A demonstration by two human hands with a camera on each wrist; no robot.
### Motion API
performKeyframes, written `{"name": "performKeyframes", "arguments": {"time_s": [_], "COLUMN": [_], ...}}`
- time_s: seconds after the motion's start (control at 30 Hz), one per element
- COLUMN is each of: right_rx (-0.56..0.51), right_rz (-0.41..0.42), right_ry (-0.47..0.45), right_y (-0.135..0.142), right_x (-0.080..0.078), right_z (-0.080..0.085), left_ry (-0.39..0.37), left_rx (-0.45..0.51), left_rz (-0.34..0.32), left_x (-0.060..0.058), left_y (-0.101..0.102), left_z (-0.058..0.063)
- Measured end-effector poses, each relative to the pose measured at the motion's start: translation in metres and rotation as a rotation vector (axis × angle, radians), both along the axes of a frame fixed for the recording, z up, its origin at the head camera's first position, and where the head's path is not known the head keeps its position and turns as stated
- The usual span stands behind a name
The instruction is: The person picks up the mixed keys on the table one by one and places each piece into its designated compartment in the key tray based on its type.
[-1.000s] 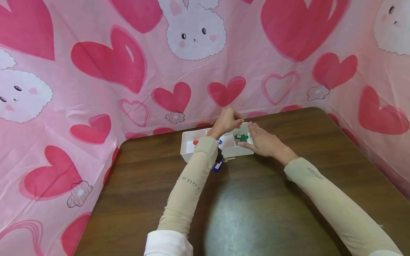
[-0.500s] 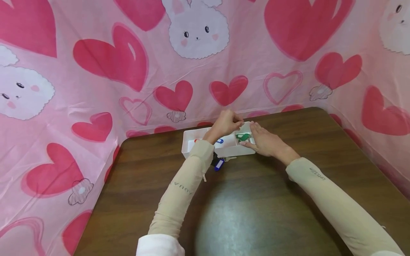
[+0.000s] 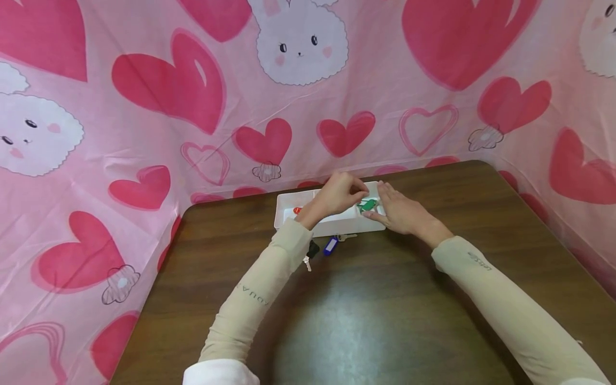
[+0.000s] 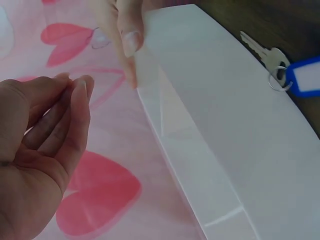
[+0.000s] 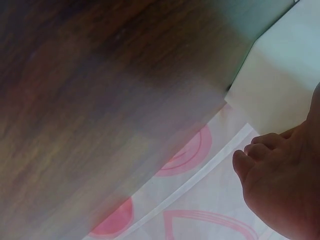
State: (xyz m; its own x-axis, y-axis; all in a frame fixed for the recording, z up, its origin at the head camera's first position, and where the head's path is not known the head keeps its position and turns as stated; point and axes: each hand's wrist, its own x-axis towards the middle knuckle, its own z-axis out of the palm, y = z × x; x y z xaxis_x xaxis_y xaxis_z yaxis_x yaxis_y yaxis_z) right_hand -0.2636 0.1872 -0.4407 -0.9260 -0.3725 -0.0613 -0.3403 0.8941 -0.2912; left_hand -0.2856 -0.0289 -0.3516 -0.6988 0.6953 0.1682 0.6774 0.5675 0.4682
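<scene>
A white divided tray point(image 3: 332, 228) stands near the table's back edge. My left hand point(image 3: 339, 191) hovers over its right part. In the left wrist view, that hand's thumb and fingertips are drawn together, with nothing visible between them. Just below the fingertips, a green key tag point(image 3: 368, 205) lies in the right compartment. My right hand point(image 3: 403, 213) rests with straight fingers along the tray's right end, its thumb reaching toward the front rim. A red-orange tag point(image 3: 297, 210) is in the left compartment. The left forearm covers part of the tray's front.
On the wooden table point(image 3: 385, 310), a blue key tag point(image 3: 330, 246) with a key point(image 3: 346, 237) lies before the tray. A black tag point(image 3: 313, 249) with another key point(image 3: 308, 263) is beside the left sleeve. A pink heart-print cloth point(image 3: 298, 107) hangs close behind the tray.
My left hand has lowered slightly toward the green tag, and its forearm has swung left, uncovering the black tag and its key. My right hand keeps its place on the tray's end.
</scene>
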Motion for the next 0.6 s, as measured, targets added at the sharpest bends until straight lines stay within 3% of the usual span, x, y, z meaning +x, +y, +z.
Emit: {"name": "performKeyframes", "arguments": {"time_s": [0.33, 0.6], "right_rx": [0.004, -0.004], "right_rz": [0.000, -0.012], "right_ry": [-0.001, 0.005], "right_y": [0.000, -0.001], "right_x": [-0.001, 0.000], "right_z": [-0.001, -0.001], "left_ry": [0.023, 0.046], "left_rx": [-0.028, -0.046], "left_rz": [-0.008, 0.009], "left_x": [0.008, 0.023], "left_y": [-0.025, -0.043], "left_z": [-0.007, -0.012]}}
